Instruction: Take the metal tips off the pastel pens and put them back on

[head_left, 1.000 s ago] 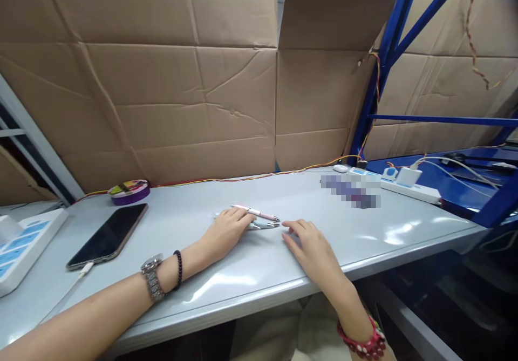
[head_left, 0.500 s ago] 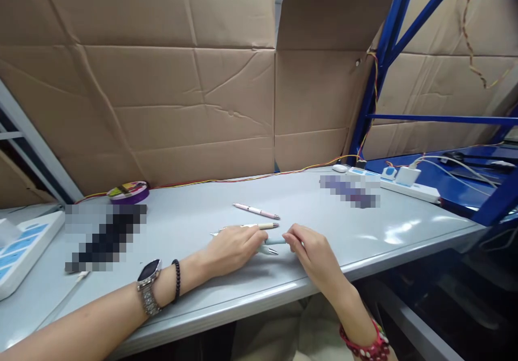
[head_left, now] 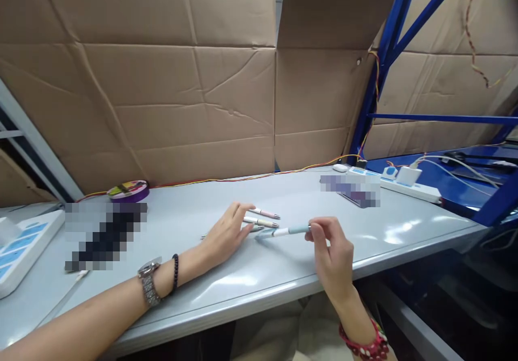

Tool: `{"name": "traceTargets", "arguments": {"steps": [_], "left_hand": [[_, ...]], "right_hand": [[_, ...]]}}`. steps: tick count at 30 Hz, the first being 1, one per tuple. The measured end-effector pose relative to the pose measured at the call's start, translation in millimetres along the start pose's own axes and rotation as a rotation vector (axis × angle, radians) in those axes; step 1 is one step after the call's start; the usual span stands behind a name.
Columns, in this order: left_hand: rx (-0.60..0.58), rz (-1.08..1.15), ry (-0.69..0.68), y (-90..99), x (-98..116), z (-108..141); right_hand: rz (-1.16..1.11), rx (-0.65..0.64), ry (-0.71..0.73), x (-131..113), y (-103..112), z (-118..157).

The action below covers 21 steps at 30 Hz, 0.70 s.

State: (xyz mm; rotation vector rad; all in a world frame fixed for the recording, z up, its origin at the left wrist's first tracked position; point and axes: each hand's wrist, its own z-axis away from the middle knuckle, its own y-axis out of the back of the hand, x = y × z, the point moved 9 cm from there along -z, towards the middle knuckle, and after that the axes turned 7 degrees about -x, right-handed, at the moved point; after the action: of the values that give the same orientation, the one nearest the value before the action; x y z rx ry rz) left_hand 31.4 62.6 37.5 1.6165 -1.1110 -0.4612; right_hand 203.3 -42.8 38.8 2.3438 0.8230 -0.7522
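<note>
My right hand [head_left: 334,253] pinches a light blue and white pen [head_left: 298,229] by its metal end, and the pen points left above the table. My left hand [head_left: 226,234] rests over the other pens with its fingers stretched out and apart. A pink pen [head_left: 267,213] lies farthest back, by the left fingertips. A cream pen [head_left: 265,222] is in front of it. The silver tip of a third pen [head_left: 257,228] shows beside the left thumb; the left hand covers much of these pens.
The grey table [head_left: 186,296] ends at a front edge near me. A purple tape roll [head_left: 137,192] sits back left. Power strips [head_left: 28,247] lie at far left and back right [head_left: 416,191]. A blurred phone-like object [head_left: 356,193] lies right. Cardboard [head_left: 170,80] stands behind.
My right hand has moved right and slightly up, drawing the light blue pen away from the left hand. My left hand has shifted back, its fingers now spread toward the pink pen.
</note>
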Motion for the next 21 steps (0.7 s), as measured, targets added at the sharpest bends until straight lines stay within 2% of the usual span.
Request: {"name": "traceTargets", "arguments": {"steps": [2,4,6,8,10,13,17,21], "left_hand": [[-0.006,0.058,-0.08,2.6,12.7,2.8],[-0.042,0.075,-0.186,2.4,31.4,7.6],[-0.101,0.076,-0.267,-1.6,48.8,13.8],[-0.158,0.075,-0.255,-7.6,56.8,18.6],[-0.211,0.076,-0.163,-14.5,55.6,21.4],[-0.282,0.046,-0.037,-24.0,49.2,23.6],[-0.291,-0.053,-0.092,-27.3,49.0,20.1],[-0.258,-0.117,-0.071,-25.1,34.9,12.2]], "right_hand": [[-0.058,0.068,-0.002,2.0,5.5,1.0],[-0.12,0.006,0.003,1.1,0.1,-2.0],[-0.154,-0.208,0.018,-4.5,-18.8,-5.7],[-0.097,-0.442,0.046,-11.9,-39.7,-4.4],[0.035,-0.583,0.075,-15.7,-53.1,-1.0],[0.155,-0.642,0.096,-15.8,-61.0,1.7],[0.147,-0.659,0.047,-10.6,-62.1,2.3],[0.014,-0.714,-0.058,-7.5,-62.6,2.6]]}}
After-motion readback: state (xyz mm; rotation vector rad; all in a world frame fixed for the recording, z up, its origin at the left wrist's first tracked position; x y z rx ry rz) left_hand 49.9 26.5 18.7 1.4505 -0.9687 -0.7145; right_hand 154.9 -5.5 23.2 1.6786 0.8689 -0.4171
